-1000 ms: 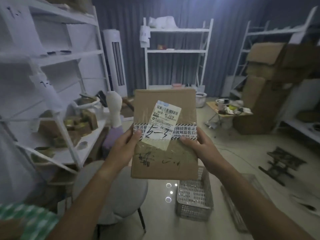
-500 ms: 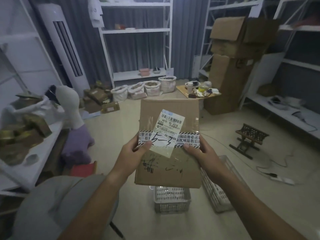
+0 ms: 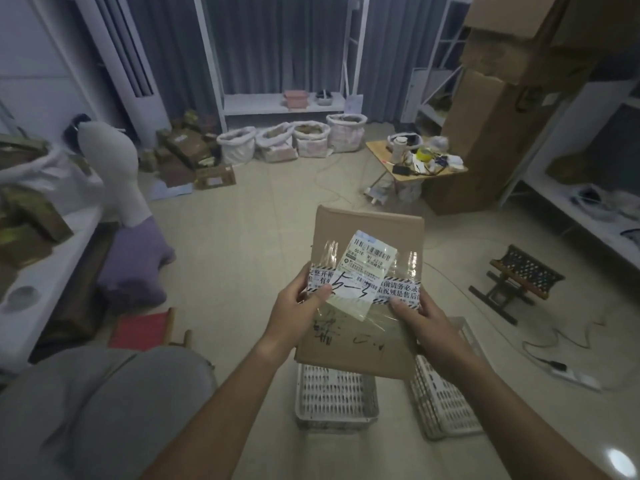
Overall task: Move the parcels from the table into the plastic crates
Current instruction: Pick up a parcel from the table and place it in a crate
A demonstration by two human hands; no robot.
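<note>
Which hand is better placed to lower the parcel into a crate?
Neither clearly: left hand and right hand both grip the parcel, directly above the two crates. Probably both hands together.

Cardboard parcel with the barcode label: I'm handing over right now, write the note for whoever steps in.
Left hand grips the left edge of the flat brown cardboard parcel, thumb on its striped tape.
Right hand grips the right edge the same way.
The parcel is held in the air, above the two white perforated plastic crates standing side by side on the floor.
Done: parcel picked up and carried to the crates.
Left: lower it into a crate and let go. The near crate looks empty; the other is partly hidden.
</note>
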